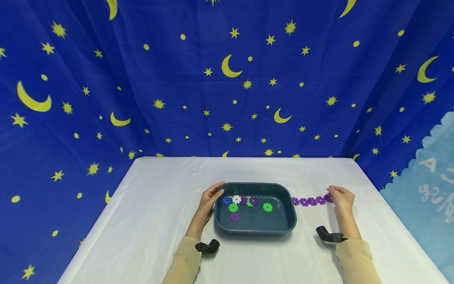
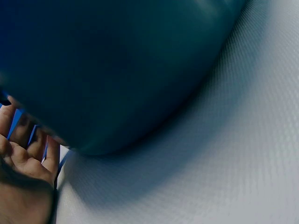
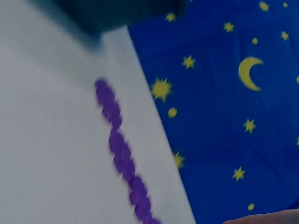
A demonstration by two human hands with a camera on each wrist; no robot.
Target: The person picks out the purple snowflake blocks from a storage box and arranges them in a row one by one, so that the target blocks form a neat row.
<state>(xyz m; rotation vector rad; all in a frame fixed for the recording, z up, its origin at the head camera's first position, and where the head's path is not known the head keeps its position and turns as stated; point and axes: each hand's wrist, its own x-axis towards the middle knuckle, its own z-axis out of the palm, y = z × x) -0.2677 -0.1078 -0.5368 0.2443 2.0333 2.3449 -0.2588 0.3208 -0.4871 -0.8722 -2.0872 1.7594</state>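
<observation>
My left hand [image 1: 207,202] grips the left end of a dark teal plastic tub [image 1: 255,230], its thumb over the rim. In the left wrist view, the fingers [image 2: 39,148] lie along the tub's outer wall. Over to the right, my right hand [image 1: 342,198] pinches the right end of a chain of purple snowflake discs [image 1: 312,201]. That chain stretches leftward to beside the tub's right wall; its links show joined edge to edge in the right wrist view. The held end is hidden by the fingers in part.
Inside the tub lie several loose discs: a blue one [image 1: 227,201], a white one [image 1: 236,199], green ones [image 1: 267,207] and purple ones [image 1: 235,217]. A white cloth [image 1: 149,221] covers the table. Blue curtain [image 1: 198,90] with moons and stars stands behind and at the sides.
</observation>
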